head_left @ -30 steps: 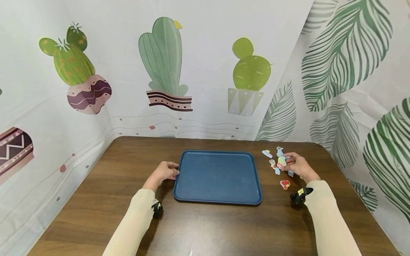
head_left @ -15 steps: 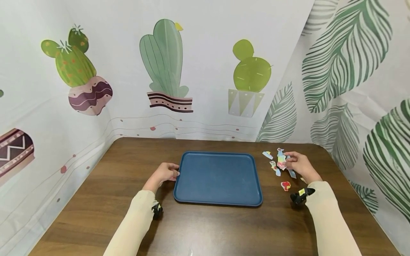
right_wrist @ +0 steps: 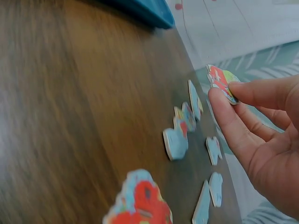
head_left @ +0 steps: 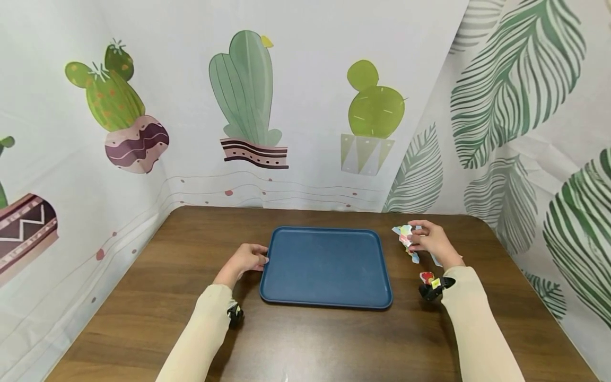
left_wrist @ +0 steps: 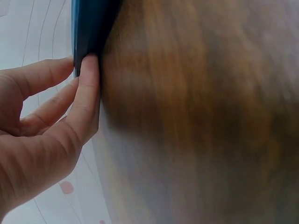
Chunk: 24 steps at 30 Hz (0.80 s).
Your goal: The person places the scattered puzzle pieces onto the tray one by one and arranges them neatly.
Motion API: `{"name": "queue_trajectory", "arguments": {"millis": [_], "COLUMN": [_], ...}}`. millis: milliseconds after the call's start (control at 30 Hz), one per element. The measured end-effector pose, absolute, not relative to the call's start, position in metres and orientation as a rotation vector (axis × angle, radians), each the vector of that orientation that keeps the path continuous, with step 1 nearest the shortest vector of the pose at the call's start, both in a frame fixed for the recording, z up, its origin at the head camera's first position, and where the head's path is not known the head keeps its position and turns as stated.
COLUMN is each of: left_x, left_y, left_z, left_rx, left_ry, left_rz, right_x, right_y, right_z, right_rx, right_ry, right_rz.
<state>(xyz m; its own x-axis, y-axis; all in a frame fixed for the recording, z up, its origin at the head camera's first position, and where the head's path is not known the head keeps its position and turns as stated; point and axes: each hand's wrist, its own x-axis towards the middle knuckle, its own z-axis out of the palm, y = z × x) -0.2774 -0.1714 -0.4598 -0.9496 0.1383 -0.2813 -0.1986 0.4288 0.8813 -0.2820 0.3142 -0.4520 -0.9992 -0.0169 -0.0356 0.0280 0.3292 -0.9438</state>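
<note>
The right hand (head_left: 429, 241) is raised just above the tabletop (head_left: 310, 339), to the right of the blue tray (head_left: 326, 265). Its thumb and fingers (right_wrist: 229, 116) pinch one colourful puzzle piece (right_wrist: 220, 83), holding it on edge, clear of the wood. In the head view the same piece (head_left: 406, 233) shows at the fingertips, near the tray's far right corner.

Below and around that hand, the loose puzzle pieces (right_wrist: 182, 130) lie flat on the tabletop, close together but mostly apart from one another. A red and yellow piece (right_wrist: 140, 198) lies nearest the wrist, a little apart from the rest; in the head view it (head_left: 425, 277) sits just beside the black wrist camera.

The left hand (head_left: 245, 258) rests at the left edge of the tray. Its fingers (left_wrist: 86, 93) are gently curled, and the fingertips touch the tray's rim (left_wrist: 86, 32); I cannot tell whether they truly grip it. The tray lies flat in the middle of the tabletop, between the two hands. Behind the tabletop hangs a cloth backdrop (head_left: 305, 95) printed with cactuses and leaves.
</note>
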Motion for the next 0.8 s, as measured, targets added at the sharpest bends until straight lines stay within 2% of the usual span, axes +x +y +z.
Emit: {"name": "queue_trajectory", "arguments": {"millis": [800], "left_x": [-0.274], "left_y": [-0.171], "left_z": [-0.459], "left_rx": [-0.040], "left_ry": [2.374], "left_rz": [1.549], "right_x": [-0.295], "right_y": [0.254], "right_z": [-0.442], "right_rx": [-0.084], "right_ry": [2.392], "right_rz": [-1.969]}}
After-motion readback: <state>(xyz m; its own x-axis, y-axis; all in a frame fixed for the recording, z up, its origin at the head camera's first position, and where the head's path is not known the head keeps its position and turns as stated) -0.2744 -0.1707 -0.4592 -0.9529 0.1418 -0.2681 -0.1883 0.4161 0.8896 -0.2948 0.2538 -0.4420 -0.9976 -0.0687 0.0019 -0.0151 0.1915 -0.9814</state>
